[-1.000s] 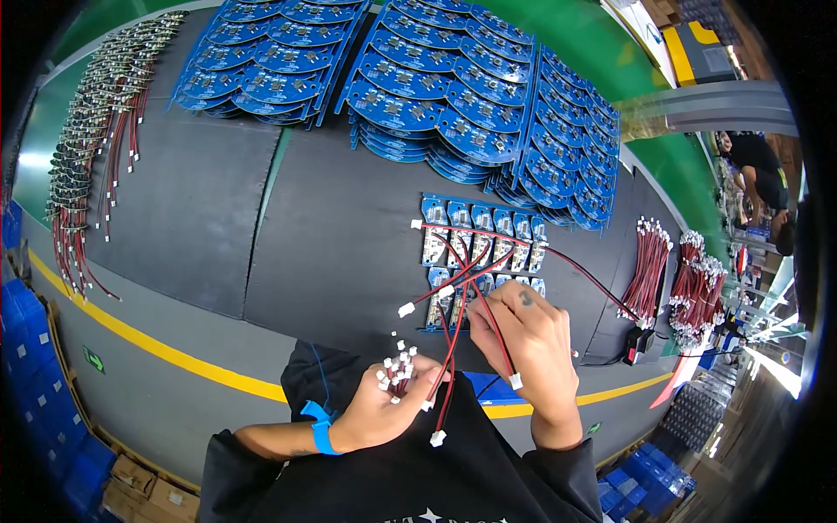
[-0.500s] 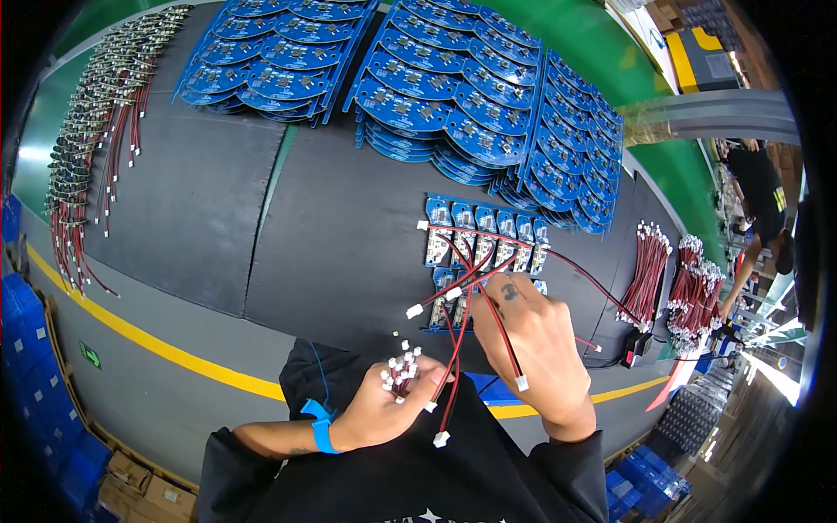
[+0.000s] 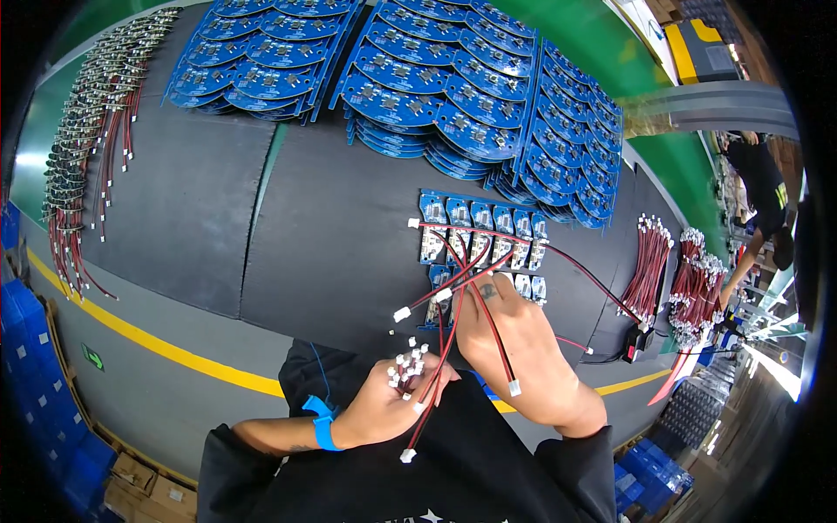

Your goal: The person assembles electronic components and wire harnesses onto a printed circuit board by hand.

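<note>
My left hand (image 3: 388, 405), with a blue wrist strap, is closed on a bunch of red and black wire leads (image 3: 410, 366) with white plug ends. My right hand (image 3: 514, 344) rests at the near edge of a panel of small blue circuit boards (image 3: 479, 228) on the black mat (image 3: 331, 235). Its fingers pinch at a board in the panel's lower row. Several red and black leads run from the boards over and under my right hand. One white plug (image 3: 402, 314) hangs loose to the left.
Fanned stacks of round blue circuit boards (image 3: 436, 96) lie across the back. Wired boards with red leads (image 3: 83, 166) line the left edge. Bundles of red leads (image 3: 649, 270) lie at the right. Blue bins (image 3: 39, 392) stand at lower left. Another person (image 3: 763, 200) works at far right.
My right hand has shifted slightly up toward the board panel. The left hand keeps its bunch of leads in about the same place.
</note>
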